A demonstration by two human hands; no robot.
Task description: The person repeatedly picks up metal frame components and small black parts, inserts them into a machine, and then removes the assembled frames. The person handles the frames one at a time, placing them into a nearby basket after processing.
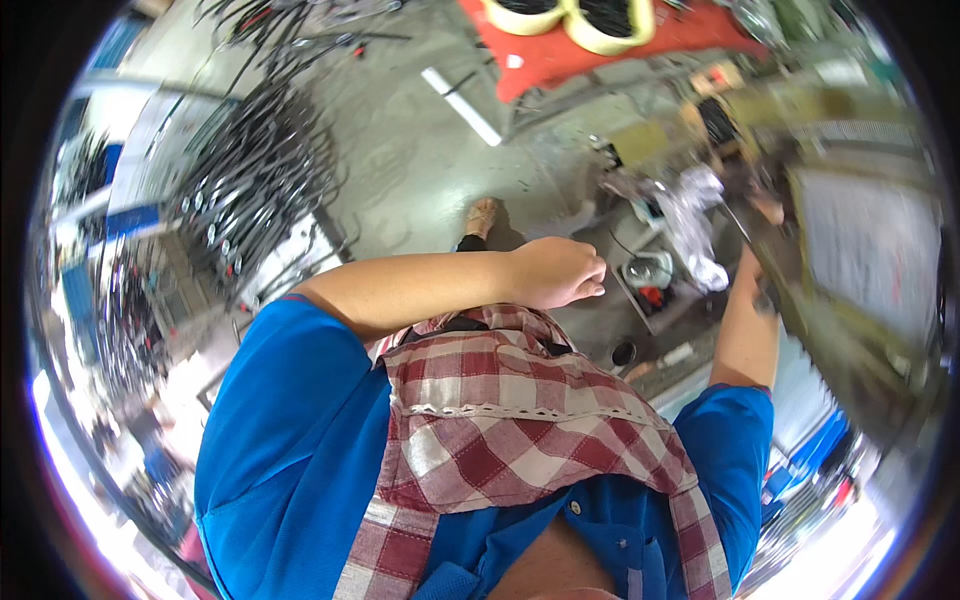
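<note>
I'm looking down through the head camera, and I take the red-and-white checked cloth apron [520, 400] as my landmark. My left hand [560, 272] hovers just past the apron's far edge, its forearm lying across in front of it. Those fingers are folded into a loose fist, and I cannot tell whether anything is tucked inside. My right hand [765, 205] is stretched well beyond the apron, off to its right, and blurred; I cannot tell whether its fingers are clenched, released or grasping something. Nearest to that hand is a crumpled sheet of shiny translucent plastic [697, 225], beyond the apron and to its right. Farther right of the apron, past that arm, stands a pale grey rectangular panel [870, 250] with a yellowish-green border.

Between the plastic and the apron I see a small bright red object [654, 297]. Straight out beyond the apron is a bare-looking foot [482, 215], then a straight white bar [460, 107] on the floor, and farther off a bright red cloth [525, 75]. Left of the apron and beyond it lies a heap of thin black strips [265, 165].
</note>
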